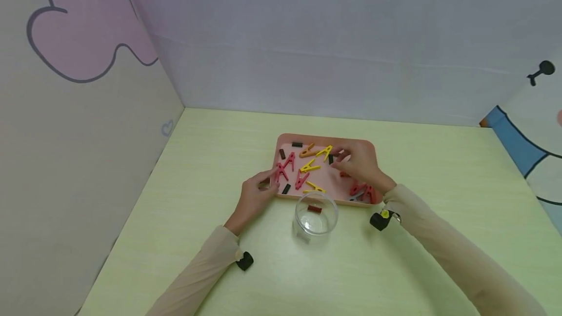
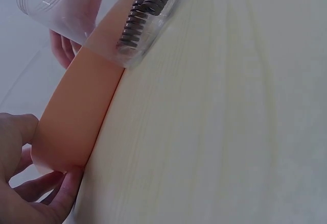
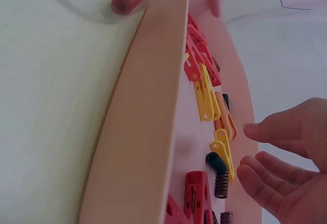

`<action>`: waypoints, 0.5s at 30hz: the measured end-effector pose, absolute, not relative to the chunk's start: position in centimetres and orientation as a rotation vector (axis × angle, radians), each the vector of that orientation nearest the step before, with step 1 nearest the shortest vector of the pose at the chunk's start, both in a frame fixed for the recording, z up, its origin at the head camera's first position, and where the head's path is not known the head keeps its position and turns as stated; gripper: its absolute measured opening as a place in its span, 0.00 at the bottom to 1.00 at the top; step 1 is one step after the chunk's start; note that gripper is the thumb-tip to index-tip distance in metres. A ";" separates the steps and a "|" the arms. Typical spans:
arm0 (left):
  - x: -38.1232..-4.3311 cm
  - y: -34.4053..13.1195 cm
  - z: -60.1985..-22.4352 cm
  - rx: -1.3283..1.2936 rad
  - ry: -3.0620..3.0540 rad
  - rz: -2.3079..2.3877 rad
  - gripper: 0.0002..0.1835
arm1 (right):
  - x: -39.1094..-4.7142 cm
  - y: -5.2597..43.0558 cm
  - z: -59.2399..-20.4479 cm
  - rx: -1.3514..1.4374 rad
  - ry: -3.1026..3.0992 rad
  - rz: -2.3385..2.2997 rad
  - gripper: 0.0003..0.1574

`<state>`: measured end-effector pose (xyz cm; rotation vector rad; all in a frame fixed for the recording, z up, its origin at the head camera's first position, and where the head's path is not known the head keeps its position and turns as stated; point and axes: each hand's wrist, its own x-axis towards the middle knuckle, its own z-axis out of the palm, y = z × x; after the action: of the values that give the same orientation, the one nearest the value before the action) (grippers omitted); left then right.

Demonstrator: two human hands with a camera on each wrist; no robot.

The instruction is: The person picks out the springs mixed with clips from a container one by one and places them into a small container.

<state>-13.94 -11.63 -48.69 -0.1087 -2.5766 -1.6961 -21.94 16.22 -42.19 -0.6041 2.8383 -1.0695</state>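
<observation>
A pink tray (image 1: 327, 139) holds several plastic clothespins and small coil springs. My left hand (image 1: 256, 191) grips the tray's left side near the front corner; in the left wrist view its fingers and thumb pinch the tray wall (image 2: 76, 112). Above the tray's right half is my right hand (image 1: 357, 161), its thumb and fingers apart with nothing between them. Close to those fingertips lie a dark green spring (image 3: 216, 163) and a yellow clothespin (image 1: 325, 152). In front of the tray stands a clear plastic jar (image 1: 302, 230) with a reddish-brown spring (image 1: 314, 209) inside.
Pink clothespins (image 1: 301, 180) and more yellow clothespins (image 1: 310, 166) lie in the tray's left and middle. An orange clothespin (image 1: 308, 151) is near the back rim. Red clothespins (image 1: 370, 192) fill the front right corner. Printed cloth walls (image 1: 329, 43) enclose the pale table (image 1: 219, 135).
</observation>
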 end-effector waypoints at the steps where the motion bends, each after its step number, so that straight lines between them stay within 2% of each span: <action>1: -13.9 -11.6 -48.7 -0.106 -2.580 -1.692 0.22 | -22.0 16.2 -42.2 -0.585 2.828 -1.059 0.17; 15: -13.6 -11.6 -48.4 -0.088 -2.599 -1.718 0.23 | -23.5 15.8 -42.9 -0.465 2.732 -0.978 0.16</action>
<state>-13.63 -11.59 -48.35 -0.0878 -2.5994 -1.7183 -23.46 15.84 -42.93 -0.4646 2.7319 -0.9777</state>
